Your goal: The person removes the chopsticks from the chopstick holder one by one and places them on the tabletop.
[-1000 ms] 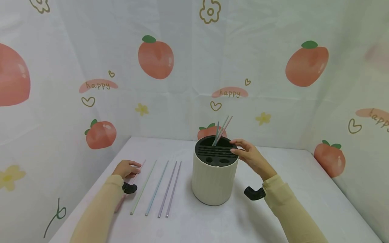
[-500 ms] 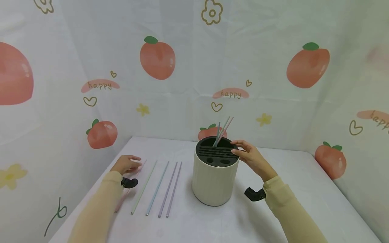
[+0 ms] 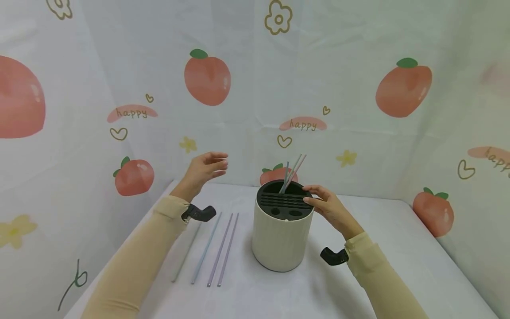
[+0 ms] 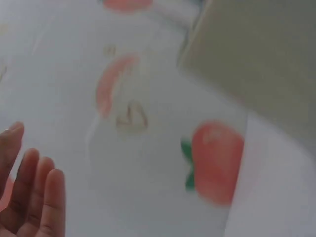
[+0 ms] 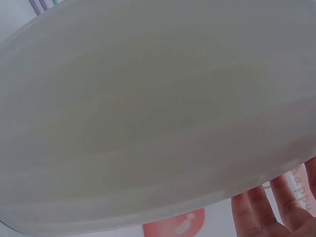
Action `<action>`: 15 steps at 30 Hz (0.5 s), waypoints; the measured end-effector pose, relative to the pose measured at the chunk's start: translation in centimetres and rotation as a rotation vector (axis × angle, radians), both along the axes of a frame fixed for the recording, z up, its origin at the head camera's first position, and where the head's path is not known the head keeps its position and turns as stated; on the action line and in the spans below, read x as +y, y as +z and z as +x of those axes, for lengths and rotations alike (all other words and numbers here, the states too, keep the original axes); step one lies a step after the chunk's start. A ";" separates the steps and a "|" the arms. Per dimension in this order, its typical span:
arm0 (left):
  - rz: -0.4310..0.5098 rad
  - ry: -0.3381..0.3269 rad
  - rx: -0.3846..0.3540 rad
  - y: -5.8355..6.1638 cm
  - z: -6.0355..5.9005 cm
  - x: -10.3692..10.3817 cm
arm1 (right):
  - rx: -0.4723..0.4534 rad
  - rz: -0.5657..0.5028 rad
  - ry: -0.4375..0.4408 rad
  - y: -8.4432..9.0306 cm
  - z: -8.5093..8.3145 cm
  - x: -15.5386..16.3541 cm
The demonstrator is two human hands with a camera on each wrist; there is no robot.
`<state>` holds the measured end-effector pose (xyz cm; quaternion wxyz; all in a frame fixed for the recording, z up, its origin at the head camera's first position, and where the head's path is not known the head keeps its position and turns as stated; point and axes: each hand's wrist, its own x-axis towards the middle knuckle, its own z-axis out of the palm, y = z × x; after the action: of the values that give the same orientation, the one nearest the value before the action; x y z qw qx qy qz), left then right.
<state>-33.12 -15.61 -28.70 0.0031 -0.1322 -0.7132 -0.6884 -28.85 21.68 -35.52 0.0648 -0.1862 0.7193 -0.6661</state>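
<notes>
Chopsticks [image 3: 218,250] lay in a loose row on the white tabletop [image 3: 398,266], nearest the viewer, their long axes running away from the person and leaning slightly rightward toward the holder. They sat to the left of the cream chopstick holder [image 3: 280,241], well apart from it, and below and a little to the right of the raised left forearm. Four showed: a pale green one partly under the sleeve, a blue one, and two lilac ones side by side.

Farther back, the right hand [image 3: 328,208] rested on the holder's black slotted top, fingers loosely curved against its right rim, gripping nothing that I could make out. Three chopsticks already stood in the rear slot [image 3: 292,170], tilted to the right.

Farthest, the left hand [image 3: 205,170] hung in the air above the tabletop, fingers spread and relaxed, holding nothing. It was the hand nearer the row, which lay beneath and toward the person from it.
</notes>
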 end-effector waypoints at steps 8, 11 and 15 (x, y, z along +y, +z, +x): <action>0.067 -0.166 0.023 1.8 1.3 7.8 | -0.006 0.005 -0.007 0.0 0.0 0.0; 0.015 -0.214 0.000 1.4 1.4 9.6 | -0.010 0.003 -0.009 0.1 0.0 0.0; -0.064 -0.246 -0.024 0.9 1.3 11.1 | -0.007 -0.010 -0.008 0.1 0.0 0.0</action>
<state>-31.80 -4.48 -27.78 -0.0938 -0.2104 -0.7131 -0.6621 -28.84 21.64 -35.39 0.0638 -0.1815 0.7166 -0.6705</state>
